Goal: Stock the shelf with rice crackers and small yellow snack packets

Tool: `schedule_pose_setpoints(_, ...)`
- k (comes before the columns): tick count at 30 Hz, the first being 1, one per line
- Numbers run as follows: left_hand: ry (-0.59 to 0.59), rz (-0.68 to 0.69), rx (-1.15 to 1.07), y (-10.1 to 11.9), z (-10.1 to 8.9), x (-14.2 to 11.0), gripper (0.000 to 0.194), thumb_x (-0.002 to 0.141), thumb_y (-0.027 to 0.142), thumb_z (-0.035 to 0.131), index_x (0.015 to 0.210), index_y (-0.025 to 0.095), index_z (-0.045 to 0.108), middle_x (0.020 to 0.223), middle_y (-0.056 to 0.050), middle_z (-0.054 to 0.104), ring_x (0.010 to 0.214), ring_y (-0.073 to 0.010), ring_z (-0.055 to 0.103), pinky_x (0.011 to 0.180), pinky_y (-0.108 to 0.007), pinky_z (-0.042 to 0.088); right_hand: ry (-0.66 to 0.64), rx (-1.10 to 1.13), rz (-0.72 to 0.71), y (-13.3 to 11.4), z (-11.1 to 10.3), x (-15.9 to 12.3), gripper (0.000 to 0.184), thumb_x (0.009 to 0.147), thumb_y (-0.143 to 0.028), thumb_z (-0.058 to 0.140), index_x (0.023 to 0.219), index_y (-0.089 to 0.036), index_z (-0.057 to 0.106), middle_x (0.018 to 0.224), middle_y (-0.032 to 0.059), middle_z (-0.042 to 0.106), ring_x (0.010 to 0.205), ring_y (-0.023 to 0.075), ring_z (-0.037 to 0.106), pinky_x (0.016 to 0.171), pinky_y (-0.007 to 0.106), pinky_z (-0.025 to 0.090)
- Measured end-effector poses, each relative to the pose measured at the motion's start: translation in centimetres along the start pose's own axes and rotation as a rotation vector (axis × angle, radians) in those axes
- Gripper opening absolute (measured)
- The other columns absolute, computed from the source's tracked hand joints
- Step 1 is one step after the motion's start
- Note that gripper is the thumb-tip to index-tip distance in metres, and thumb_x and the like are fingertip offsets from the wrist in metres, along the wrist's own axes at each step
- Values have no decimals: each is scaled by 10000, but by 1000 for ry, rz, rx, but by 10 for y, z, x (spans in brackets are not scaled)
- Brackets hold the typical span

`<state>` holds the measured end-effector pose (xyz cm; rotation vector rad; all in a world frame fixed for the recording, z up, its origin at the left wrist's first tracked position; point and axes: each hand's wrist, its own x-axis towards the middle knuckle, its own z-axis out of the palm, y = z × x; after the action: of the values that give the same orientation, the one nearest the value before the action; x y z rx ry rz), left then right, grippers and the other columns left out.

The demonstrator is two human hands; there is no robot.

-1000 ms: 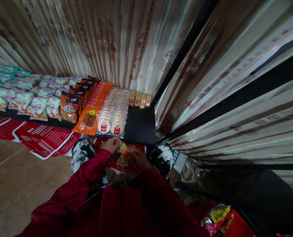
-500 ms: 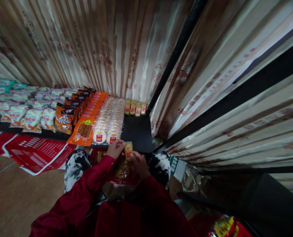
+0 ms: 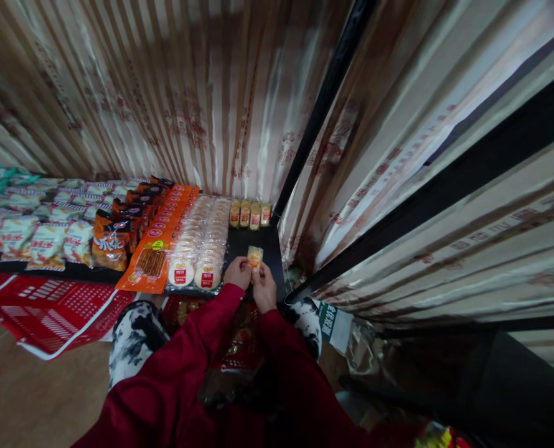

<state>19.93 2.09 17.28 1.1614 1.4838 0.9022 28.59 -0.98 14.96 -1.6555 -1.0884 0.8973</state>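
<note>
A small yellow snack packet [image 3: 255, 256] with a red-orange label stands upright between my hands, above the dark shelf [image 3: 239, 244]. My right hand [image 3: 264, 291] pinches its lower part, thumb on the front. My left hand [image 3: 238, 274] is closed, with its fingertips at the packet's lower left edge. Several similar yellow packets [image 3: 249, 214] stand in a short row at the back of the shelf. To the left of my hands lie two rows of clear-wrapped round white crackers [image 3: 206, 274] with red labels.
Orange snack bags [image 3: 152, 258], black-and-orange bags [image 3: 110, 239] and pale bags [image 3: 47, 242] line the shelf leftward. Below are a red basket [image 3: 66, 311] and another with packets between my knees. A striped curtain [image 3: 165, 93] hangs behind; a black post [image 3: 321, 118] rises at the right corner.
Both hands have moved forward and slightly right with the yellow packet, from over the basket to over the shelf. The camera view has shifted a little.
</note>
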Motion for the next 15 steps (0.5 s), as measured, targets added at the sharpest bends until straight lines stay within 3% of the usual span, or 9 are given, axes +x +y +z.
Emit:
schedule_pose_setpoints(7, 107, -26, 128, 39, 16, 23, 290, 771, 173, 540, 1052, 154, 604, 1094, -125, 639, 1004, -214, 584, 858, -293, 436, 198, -124, 41, -21, 6, 35, 399, 781, -462, 421, 1072, -210, 525, 1001, 56, 643, 807, 179, 578, 735, 281, 415)
schedule_pose_setpoints(15, 42, 19, 176, 61, 37, 53, 331, 786, 227, 527, 1098, 144, 599, 1128, -143, 637, 1022, -239, 588, 841, -301, 429, 246, -78, 93, -20, 8, 87, 457, 768, -436, 405, 1127, -177, 520, 1080, 101, 621, 944, 219, 573, 779, 291, 418)
